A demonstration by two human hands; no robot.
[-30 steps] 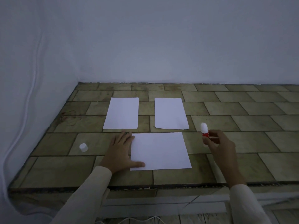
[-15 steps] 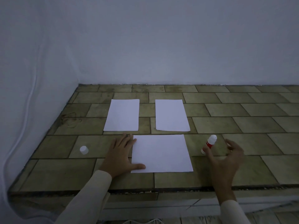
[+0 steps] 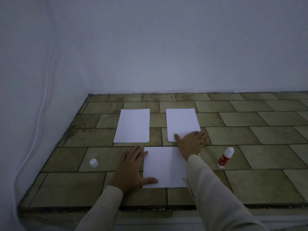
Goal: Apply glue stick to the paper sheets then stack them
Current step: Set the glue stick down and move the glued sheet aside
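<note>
Three white paper sheets lie on the tiled surface. The near sheet (image 3: 164, 165) lies landscape, and my left hand (image 3: 131, 169) rests flat on its left edge with the thumb on the paper. My right hand (image 3: 191, 142) lies flat on the near right corner of the far right sheet (image 3: 180, 122), fingers spread, holding nothing. My right sleeve crosses the near sheet's right side. The far left sheet (image 3: 132, 125) is untouched. The uncapped red and white glue stick (image 3: 225, 158) lies tilted on the tiles to the right of the near sheet.
The glue stick's white cap (image 3: 93, 162) stands on the tiles left of my left hand. White walls close off the back and left. The tiled surface (image 3: 250, 180) ends in a front edge just below my forearms.
My right hand let go of the glue stick, which now lies on the tiles. The hand then moved left and forward onto the far right sheet. My left hand stayed put.
</note>
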